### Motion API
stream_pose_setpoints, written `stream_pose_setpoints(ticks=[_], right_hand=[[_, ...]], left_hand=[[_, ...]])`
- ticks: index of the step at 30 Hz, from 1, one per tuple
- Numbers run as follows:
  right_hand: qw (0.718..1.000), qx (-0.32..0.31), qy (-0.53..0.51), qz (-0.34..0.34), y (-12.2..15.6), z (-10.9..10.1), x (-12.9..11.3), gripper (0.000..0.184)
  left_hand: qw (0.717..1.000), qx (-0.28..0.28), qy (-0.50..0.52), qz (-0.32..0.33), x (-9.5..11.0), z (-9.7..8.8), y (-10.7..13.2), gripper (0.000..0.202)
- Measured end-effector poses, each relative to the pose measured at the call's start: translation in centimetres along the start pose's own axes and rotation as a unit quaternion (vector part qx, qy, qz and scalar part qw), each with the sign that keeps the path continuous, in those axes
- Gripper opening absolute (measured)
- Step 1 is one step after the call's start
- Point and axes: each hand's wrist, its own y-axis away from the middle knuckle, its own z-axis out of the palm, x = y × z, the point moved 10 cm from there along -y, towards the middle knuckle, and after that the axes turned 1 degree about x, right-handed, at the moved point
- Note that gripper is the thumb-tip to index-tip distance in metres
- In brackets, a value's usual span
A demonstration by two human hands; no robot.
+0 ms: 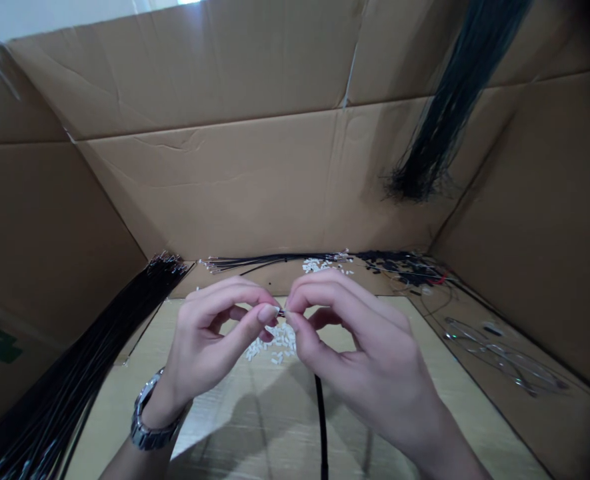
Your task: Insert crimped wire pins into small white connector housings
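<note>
My left hand point(219, 333), with a metal watch point(149, 417) on its wrist, pinches thumb against forefinger. What sits in that pinch is mostly hidden, though a tiny pale bit shows at the tips. Opposite it, almost touching, my right hand point(355, 333) is closed in a pinch as well. Thin wire ends point(281, 312) bridge the small gap between the two pinches. A black cable point(321, 427) runs up from the lower edge and disappears behind my right hand. Small white plastic pieces point(277, 343) lie in a loose pile on the board below my fingers.
Cardboard walls point(215, 193) surround the pale board point(225, 413). A thick bundle of black cables point(89, 353) lies left; more cables point(275, 259) lie along the back beside white pieces point(317, 265). Black bits point(399, 265) and eyeglasses point(505, 357) are right. Dark strands point(449, 113) hang upper right.
</note>
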Motion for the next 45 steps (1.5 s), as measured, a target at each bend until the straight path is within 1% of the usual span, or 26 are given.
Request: stream_pose_setpoints(ticks=[5,10,15,18,23,26,31,35,40,45], right_hand=[[1.0,-0.001,0.017,-0.013,0.2,0.3,-0.1,0.014],[1.0,-0.021,0.015,0.008,0.2,0.6,0.6,0.013],[0.999,-0.025,-0.007,0.03,0.0,0.7,0.9,0.011],[0.998,-0.017,-0.015,0.066,0.0,0.7,1.4,0.011],[0.992,-0.006,-0.034,0.119,0.3,0.3,2.4,0.01],[0.992,-0.007,-0.038,0.122,0.4,0.2,2.4,0.011],[0.995,-0.002,-0.02,0.101,0.1,0.0,1.9,0.013],[0.991,0.006,-0.043,0.124,0.2,0.1,2.5,0.013],[0.984,0.001,-0.076,0.162,0.3,0.5,3.3,0.011],[0.982,0.022,-0.079,0.171,0.2,0.5,3.6,0.011]], left_hand=[[0.999,0.003,-0.036,-0.013,0.3,-0.1,0.0,0.008],[0.998,0.005,-0.051,-0.033,0.1,-0.2,-0.3,0.007],[0.998,0.013,-0.058,-0.028,0.2,-0.3,-0.2,0.006],[0.998,0.016,-0.05,-0.036,0.1,-0.2,-0.1,0.006],[0.996,0.026,-0.013,-0.081,-0.9,-0.2,-0.2,0.008],[0.994,0.026,-0.001,-0.102,-1.4,-0.2,-0.2,0.01],[0.99,0.024,0.017,-0.137,-2.0,0.0,-0.1,0.012],[0.989,0.034,0.035,-0.141,-2.1,0.0,-0.1,0.01],[0.988,0.051,0.043,-0.139,-2.2,0.0,-0.2,0.01],[0.988,0.059,0.053,-0.135,-2.1,-0.1,-0.3,0.007]])
